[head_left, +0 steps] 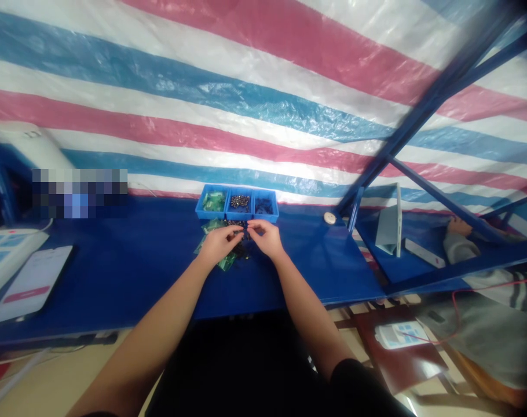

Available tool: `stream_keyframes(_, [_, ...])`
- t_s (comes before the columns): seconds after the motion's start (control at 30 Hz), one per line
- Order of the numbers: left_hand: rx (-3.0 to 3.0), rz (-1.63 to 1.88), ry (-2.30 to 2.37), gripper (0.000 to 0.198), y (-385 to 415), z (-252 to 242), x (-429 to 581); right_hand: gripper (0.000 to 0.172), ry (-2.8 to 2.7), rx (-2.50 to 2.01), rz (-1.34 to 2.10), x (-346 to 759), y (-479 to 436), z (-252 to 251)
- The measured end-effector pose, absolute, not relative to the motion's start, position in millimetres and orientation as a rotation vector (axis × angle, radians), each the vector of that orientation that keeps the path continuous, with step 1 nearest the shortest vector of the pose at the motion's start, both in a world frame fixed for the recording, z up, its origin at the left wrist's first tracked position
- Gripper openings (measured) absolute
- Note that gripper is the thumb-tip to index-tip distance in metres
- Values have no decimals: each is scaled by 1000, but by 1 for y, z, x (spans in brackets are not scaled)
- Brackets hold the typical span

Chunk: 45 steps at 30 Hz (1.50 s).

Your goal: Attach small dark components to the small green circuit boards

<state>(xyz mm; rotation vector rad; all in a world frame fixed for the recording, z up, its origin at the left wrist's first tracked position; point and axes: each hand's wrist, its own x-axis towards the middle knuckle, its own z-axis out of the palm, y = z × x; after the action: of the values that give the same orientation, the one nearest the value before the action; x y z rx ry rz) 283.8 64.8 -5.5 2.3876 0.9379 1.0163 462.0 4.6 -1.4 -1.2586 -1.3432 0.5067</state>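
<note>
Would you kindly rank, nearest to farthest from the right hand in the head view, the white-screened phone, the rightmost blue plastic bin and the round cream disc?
1. Rightmost blue plastic bin: just beyond the right hand.
2. Round cream disc: off to the right.
3. White-screened phone: far left.

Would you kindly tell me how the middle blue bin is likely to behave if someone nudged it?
The middle blue bin is probably fairly stiff, since its walls stand straight. It looks low and broad, so it seems unlikely to tip. The small pieces inside appear loose, so they might shift or rattle.
</note>
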Motion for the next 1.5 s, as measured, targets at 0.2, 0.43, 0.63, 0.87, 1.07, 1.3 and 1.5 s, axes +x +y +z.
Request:
stream_keyframes(0.2, [2351,1071,928,33,65,-4,284,31,-1338,-1208,544,459,4,1])
stream_keyframes(0.43, [2300,1072,994,33,62,0,284,27,-1352,-1224,577,456,1,5])
stream_keyframes(0.63, [2297,1051,988,32,62,-1,283,24,-1347,-1231,523,456,1,5])
stream_keyframes(0.87, [2269,1079,965,30,61,0,283,23,-1361,-1210,478,457,3,0])
stream_keyframes(1.07, [2272,1086,973,31,63,-2,284,23,-1361,-1234,473,457,4,-1])
stream_keyframes(1.3, [2282,1047,969,31,62,-1,283,22,-1370,-1238,458,456,2,2])
stream_keyframes(1.5, [2266,1108,985,30,61,1,284,21,-1351,-1235,423,456,1,5])
